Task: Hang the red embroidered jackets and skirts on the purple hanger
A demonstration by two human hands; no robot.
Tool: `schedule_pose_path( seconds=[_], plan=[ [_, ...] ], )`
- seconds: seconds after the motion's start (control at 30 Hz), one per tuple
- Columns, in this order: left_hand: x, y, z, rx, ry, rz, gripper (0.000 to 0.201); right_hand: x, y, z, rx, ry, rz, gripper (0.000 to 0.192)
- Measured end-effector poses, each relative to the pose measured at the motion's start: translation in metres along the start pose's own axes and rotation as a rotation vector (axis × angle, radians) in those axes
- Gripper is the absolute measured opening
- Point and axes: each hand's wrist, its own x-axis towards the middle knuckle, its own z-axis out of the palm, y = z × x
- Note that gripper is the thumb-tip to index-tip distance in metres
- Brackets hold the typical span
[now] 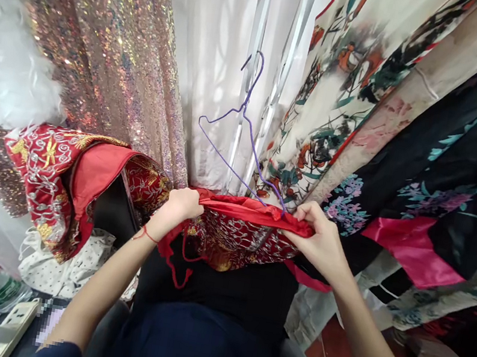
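Hanging garments fill the background: sequins (105, 46), white curtain (215, 46), floral robes (414, 110). A red garment (239, 227) is gripped at its top edge by both closed hands, left (180, 204) and right (322, 238), below a purple hanger (245, 137). The cloth is judged soft, light and slippery, best pinched at that edge.

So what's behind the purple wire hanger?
Behind the purple wire hanger hang white sheer fabric and a floral robe. Its lower right end disappears into the red garment that both hands grip, so that part is hidden.
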Motion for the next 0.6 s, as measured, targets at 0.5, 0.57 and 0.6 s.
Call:
schedule_pose_path(
  seconds=[0.5,0.57,0.6],
  plan=[
    [0.013,-0.004,-0.034,-0.829,-0.157,0.454,0.026,-0.044,-0.069,0.005,0.229,-0.268,-0.310,0.017],
    [0.020,-0.006,-0.048,-1.012,-0.163,0.397,0.024,-0.030,-0.063,0.006,0.418,-0.171,-0.322,0.029],
    [0.023,-0.007,-0.055,-1.083,-0.123,0.360,0.023,-0.024,-0.059,0.009,0.503,-0.161,-0.344,0.040]
  ],
)
